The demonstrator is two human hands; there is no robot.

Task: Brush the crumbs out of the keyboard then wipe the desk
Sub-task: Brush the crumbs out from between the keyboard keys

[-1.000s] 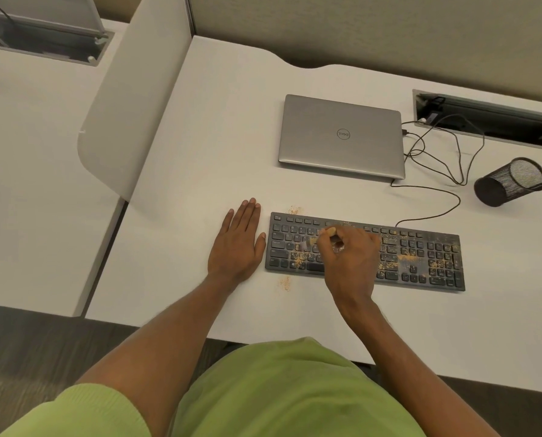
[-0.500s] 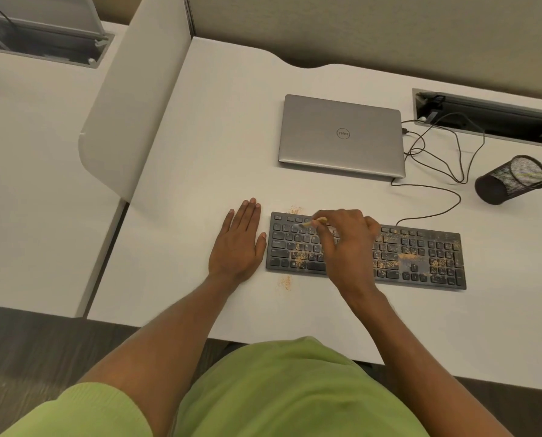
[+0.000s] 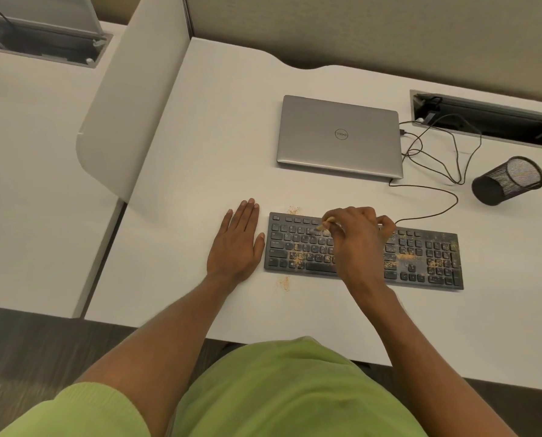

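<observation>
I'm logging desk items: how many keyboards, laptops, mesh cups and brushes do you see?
Dark grey flat keyboard: 1
Closed silver laptop: 1
Black wire-mesh cup, on its side: 1
Small tan-handled brush, pinched by right hand: 1
Total: 4

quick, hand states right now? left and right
Left hand: open, flat on the desk beside the keyboard.
Right hand: pinching a small brush over the keys.
</observation>
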